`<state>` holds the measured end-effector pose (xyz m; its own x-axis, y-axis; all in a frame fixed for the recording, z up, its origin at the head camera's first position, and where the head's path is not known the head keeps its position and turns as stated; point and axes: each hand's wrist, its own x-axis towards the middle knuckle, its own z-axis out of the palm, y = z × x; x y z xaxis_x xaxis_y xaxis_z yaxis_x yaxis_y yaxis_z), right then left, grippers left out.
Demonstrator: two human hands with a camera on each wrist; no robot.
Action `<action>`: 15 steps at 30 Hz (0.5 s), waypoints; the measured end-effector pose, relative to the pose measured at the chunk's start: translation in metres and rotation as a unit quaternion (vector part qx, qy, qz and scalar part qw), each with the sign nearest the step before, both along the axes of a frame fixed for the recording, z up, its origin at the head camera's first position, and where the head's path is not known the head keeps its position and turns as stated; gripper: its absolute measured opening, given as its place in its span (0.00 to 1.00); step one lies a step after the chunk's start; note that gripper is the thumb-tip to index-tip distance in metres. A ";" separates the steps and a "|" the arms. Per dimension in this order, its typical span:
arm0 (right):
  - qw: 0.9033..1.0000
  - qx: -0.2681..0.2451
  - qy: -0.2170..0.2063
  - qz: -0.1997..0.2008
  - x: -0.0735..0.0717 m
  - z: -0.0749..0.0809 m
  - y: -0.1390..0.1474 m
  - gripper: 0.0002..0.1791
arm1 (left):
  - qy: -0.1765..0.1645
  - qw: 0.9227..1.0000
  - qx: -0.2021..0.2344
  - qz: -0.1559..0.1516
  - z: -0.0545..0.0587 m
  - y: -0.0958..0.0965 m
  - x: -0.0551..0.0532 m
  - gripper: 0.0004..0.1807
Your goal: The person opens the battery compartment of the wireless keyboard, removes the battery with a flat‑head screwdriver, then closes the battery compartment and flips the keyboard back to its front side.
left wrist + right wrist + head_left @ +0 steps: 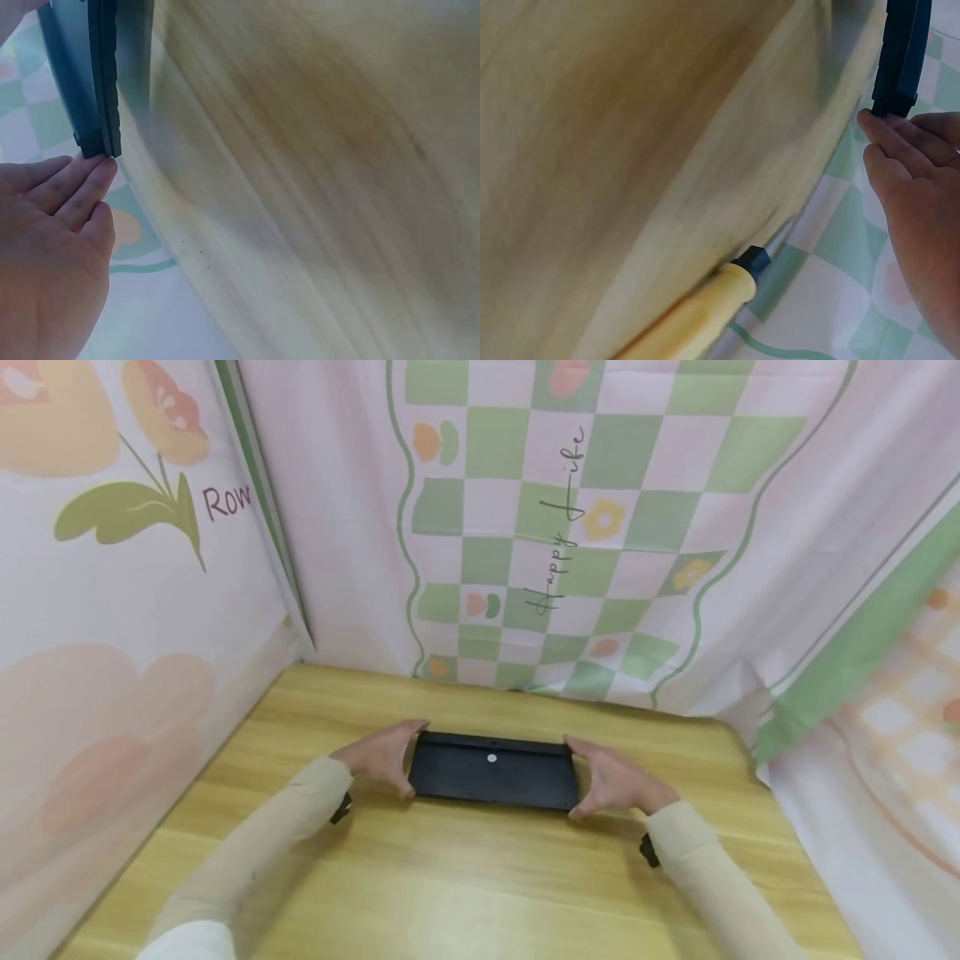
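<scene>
A thin black keyboard [480,777] with its plain underside up is held by both hands over the wooden table. It has a raised bar along its far long edge and a small white round spot. My left hand [382,758] grips the left short end, thumb at the near corner and fingers at the far one. The right hand [611,777] grips the opposite end the same way. In the left wrist view the notched edge of the keyboard [101,82] faces the table, with a gap between. The right wrist view shows fingertips at its lower corner.
A screwdriver [697,315] with a yellow handle lies on the table in the right wrist view. Wood-grain tabletop [420,893] spreads around the hands. Printed curtains [555,527] close off the back and sides.
</scene>
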<state>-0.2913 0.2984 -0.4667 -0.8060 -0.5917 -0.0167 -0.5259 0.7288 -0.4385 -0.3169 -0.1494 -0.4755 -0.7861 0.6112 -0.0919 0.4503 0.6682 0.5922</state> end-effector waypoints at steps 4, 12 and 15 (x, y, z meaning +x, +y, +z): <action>1.000 0.003 0.001 0.003 -0.002 -0.008 0.000 0.77 | 0.005 1.000 -0.011 0.001 -0.005 0.001 0.000 0.73; 1.000 0.001 -0.027 -0.011 -0.001 -0.016 0.003 0.76 | -0.003 1.000 -0.023 0.005 -0.008 0.006 0.000 0.73; 0.999 0.004 -0.045 -0.025 -0.001 -0.015 0.004 0.77 | -0.003 0.999 -0.032 0.006 -0.007 0.009 -0.002 0.72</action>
